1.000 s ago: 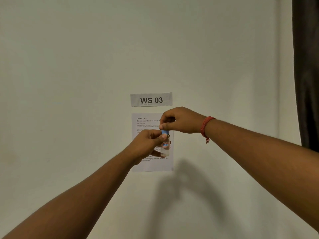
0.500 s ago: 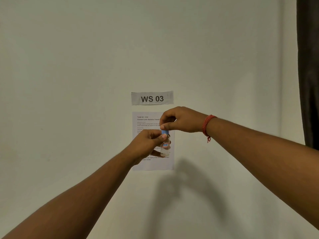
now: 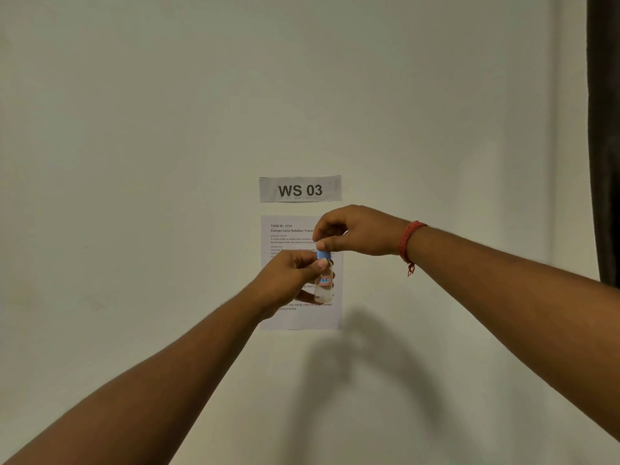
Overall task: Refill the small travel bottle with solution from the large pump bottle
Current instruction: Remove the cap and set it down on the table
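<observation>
Travel bottle: upright, long axis vertical, body gripped by left hand. Blue cap: directly above, pinched by right hand.

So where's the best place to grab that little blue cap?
Pinch the blue cap by its round sides, coming from above, as the right hand does. The small clear bottle stands upright in the left hand, so the cap faces up.
</observation>
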